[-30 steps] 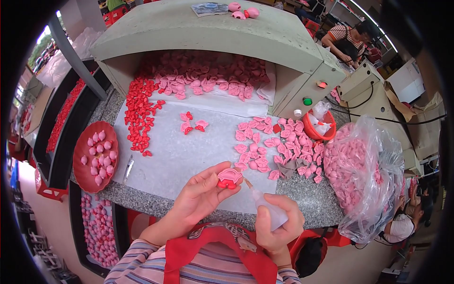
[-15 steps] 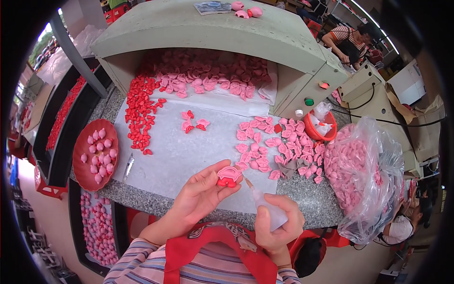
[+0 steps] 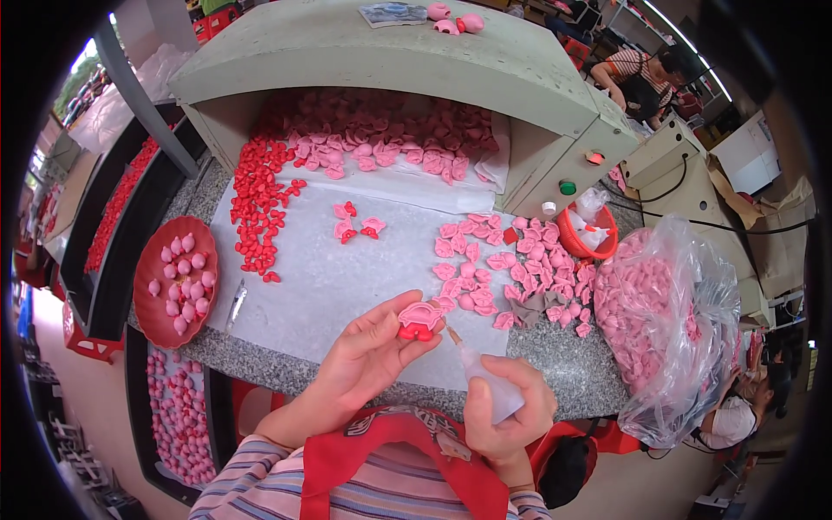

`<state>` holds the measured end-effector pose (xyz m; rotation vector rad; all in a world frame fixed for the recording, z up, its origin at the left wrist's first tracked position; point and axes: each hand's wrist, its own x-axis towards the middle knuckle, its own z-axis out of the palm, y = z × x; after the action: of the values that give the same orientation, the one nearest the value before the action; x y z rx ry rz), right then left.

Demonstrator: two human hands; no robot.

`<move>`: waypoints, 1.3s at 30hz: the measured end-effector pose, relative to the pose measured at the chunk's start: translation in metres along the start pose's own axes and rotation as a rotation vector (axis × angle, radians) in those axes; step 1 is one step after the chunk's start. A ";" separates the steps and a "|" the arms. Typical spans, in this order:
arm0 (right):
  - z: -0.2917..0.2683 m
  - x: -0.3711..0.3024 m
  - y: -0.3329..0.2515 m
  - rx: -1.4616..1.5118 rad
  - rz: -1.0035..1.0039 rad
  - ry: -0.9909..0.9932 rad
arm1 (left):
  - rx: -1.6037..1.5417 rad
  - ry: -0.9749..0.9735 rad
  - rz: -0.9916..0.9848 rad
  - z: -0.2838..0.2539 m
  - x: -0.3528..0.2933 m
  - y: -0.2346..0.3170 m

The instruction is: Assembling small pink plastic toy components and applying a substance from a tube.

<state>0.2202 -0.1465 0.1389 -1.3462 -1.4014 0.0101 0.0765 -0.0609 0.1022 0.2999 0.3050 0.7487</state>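
Observation:
Between the thumb and fingers of my left hand [image 3: 368, 354] is a small pink plastic shell with a red piece [image 3: 419, 320] along its lower side; its hollow face is turned up. My right hand [image 3: 511, 414] wraps around a translucent squeeze bottle [image 3: 494, 387] with a thin nozzle. The nozzle tip is close to the right edge of the pink shell; I cannot tell whether they touch. Beyond my hands, a few pink shells with red pieces [image 3: 371, 227] lie on the white paper sheet [image 3: 303, 303]. Loose pink shells [image 3: 472, 277] lie to the right.
A pale green machine housing [image 3: 381, 61] stands over piles of pink shells. Red pieces [image 3: 256, 208] heap at its left. A red dish [image 3: 149, 309] holds pink rounded parts. At right are an orange basket [image 3: 568, 234] and a clear bag [image 3: 667, 329] of shells. Co-workers sit farther right.
My right hand and the bottle have shifted very slightly left and up. The left hand keeps its hold on the pink shell in nearly the same place.

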 end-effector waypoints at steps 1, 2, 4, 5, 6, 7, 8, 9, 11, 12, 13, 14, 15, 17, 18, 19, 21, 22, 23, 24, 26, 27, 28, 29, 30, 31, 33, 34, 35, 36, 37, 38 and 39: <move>0.002 0.001 0.002 0.021 -0.073 0.036 | 0.000 -0.002 0.000 0.000 0.000 0.000; 0.002 0.002 0.001 0.022 -0.073 0.035 | 0.000 -0.001 0.001 0.000 -0.001 0.000; 0.004 0.004 -0.002 0.018 -0.101 0.018 | 0.006 -0.006 0.021 -0.001 -0.001 0.000; 0.003 0.003 -0.002 0.017 -0.101 0.018 | 0.005 -0.007 0.020 -0.001 -0.001 0.000; 0.003 0.001 -0.002 0.019 -0.089 0.003 | 0.008 -0.010 0.022 -0.001 -0.001 0.000; 0.003 0.000 -0.003 0.021 -0.077 -0.012 | 0.010 -0.014 0.023 -0.002 -0.001 0.000; 0.003 0.000 -0.003 0.022 -0.078 -0.012 | 0.010 -0.013 0.024 -0.002 -0.002 0.001; 0.003 -0.001 -0.004 0.028 -0.077 -0.017 | 0.011 -0.013 0.028 -0.002 -0.002 0.001; 0.004 -0.001 -0.005 0.034 -0.076 -0.023 | 0.011 -0.012 0.032 -0.003 -0.003 0.001; 0.004 0.000 -0.006 0.026 -0.082 -0.030 | 0.013 0.005 0.026 -0.003 -0.003 0.002; 0.004 0.000 -0.007 0.019 -0.088 -0.036 | 0.016 0.021 0.020 -0.003 -0.003 0.002; 0.004 -0.001 -0.007 0.019 -0.088 -0.037 | 0.016 0.021 0.020 -0.003 -0.003 0.002; 0.004 -0.001 -0.007 0.024 -0.084 -0.036 | 0.010 0.020 0.022 -0.003 -0.004 0.002; 0.005 -0.002 -0.007 0.030 -0.081 -0.035 | 0.004 0.018 0.023 -0.004 -0.005 0.002; 0.005 -0.003 -0.007 0.033 -0.074 -0.031 | 0.006 0.022 0.019 -0.004 -0.005 0.002; 0.005 -0.003 -0.007 0.037 -0.068 -0.027 | 0.008 0.027 0.015 -0.004 -0.005 0.002; 0.006 -0.004 -0.008 0.036 -0.068 -0.028 | 0.000 0.017 0.020 -0.003 -0.006 0.003; 0.006 -0.004 -0.008 0.033 -0.068 -0.028 | -0.008 0.006 0.024 -0.003 -0.006 0.004; 0.006 -0.003 -0.008 0.034 -0.068 -0.029 | -0.008 0.006 0.025 -0.003 -0.005 0.004; 0.006 -0.003 -0.008 0.025 -0.080 -0.030 | -0.005 0.001 0.023 -0.004 -0.005 0.004; 0.005 -0.002 -0.008 0.016 -0.092 -0.030 | -0.001 -0.005 0.020 -0.004 -0.004 0.004; 0.005 -0.002 -0.008 0.017 -0.092 -0.035 | -0.003 -0.008 0.020 -0.004 -0.004 0.003; 0.004 -0.001 -0.008 0.019 -0.092 -0.039 | -0.006 -0.011 0.019 -0.004 -0.003 0.003; 0.006 -0.002 -0.007 0.019 -0.093 -0.042 | -0.008 -0.010 0.021 -0.005 -0.003 0.003; 0.007 -0.003 -0.007 0.025 -0.083 -0.047 | -0.006 -0.007 0.021 -0.006 -0.004 0.004; 0.008 -0.004 -0.006 0.031 -0.073 -0.052 | -0.004 -0.005 0.022 -0.007 -0.004 0.004; 0.008 -0.003 -0.004 0.031 -0.081 -0.053 | -0.007 -0.002 0.021 -0.007 -0.002 0.004; 0.008 -0.003 -0.004 0.030 -0.090 -0.053 | -0.011 -0.002 0.021 -0.008 -0.002 0.004; 0.008 -0.003 -0.003 0.031 -0.089 -0.054 | -0.011 -0.001 0.021 -0.008 -0.001 0.004; 0.008 -0.004 -0.003 0.041 -0.086 -0.049 | -0.002 0.011 0.013 -0.009 -0.001 0.004; 0.008 -0.005 -0.002 0.050 -0.084 -0.044 | 0.007 0.024 0.005 -0.010 -0.001 0.004; 0.008 -0.005 -0.003 0.052 -0.083 -0.045 | 0.006 0.025 0.005 -0.010 -0.001 0.004; 0.008 -0.005 -0.004 0.056 -0.088 -0.056 | 0.006 0.027 0.002 -0.010 -0.001 0.005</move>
<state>0.2107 -0.1462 0.1355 -1.2452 -1.4960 0.0281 0.0695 -0.0569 0.0952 0.2962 0.3325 0.7546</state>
